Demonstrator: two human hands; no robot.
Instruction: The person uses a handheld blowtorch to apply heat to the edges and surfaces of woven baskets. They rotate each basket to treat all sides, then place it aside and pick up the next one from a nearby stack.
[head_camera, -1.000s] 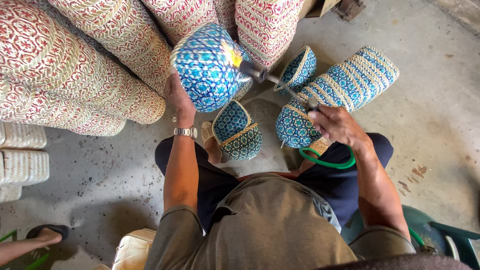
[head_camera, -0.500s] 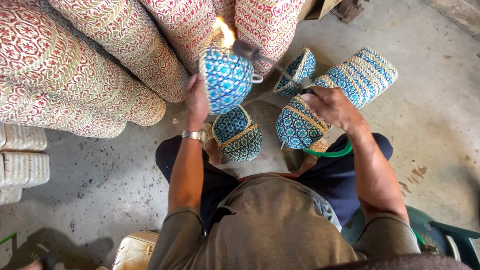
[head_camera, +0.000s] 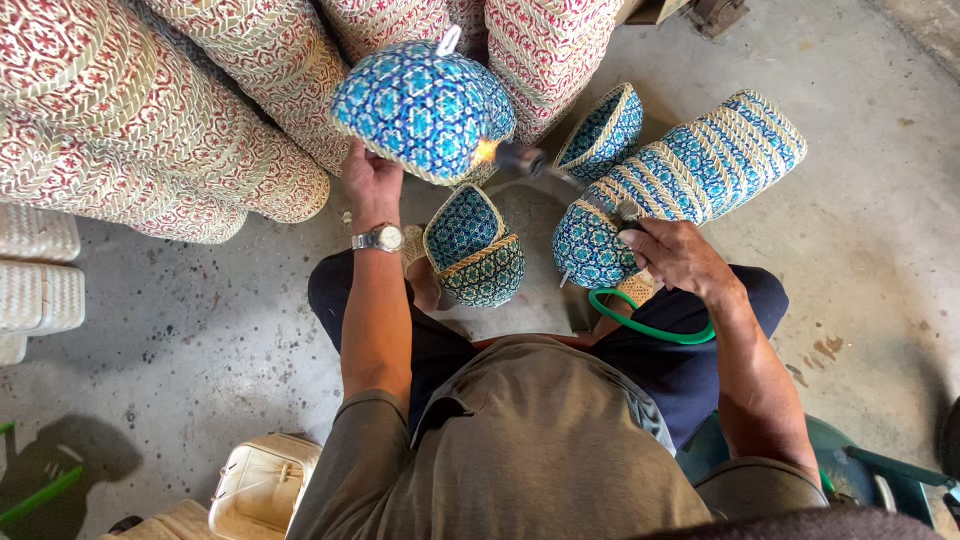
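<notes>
With the flame now shrunk from the tall tongue above the blue woven basket to a small glow at its 4 o'clock edge, the left hand grips the basket's underside while the right hand, fingers closed, aims the torch, indicating singeing proceeds around the rim.

Raised woven basket: blue/turquoise star weave, tan rim. Nested basket row right of it: same blue weave, tan bands. Stacked baskets left of it: red-on-cream weave. Torch flame: orange. Hose: green. Floor: grey, speckled. Shirt: olive.
</notes>
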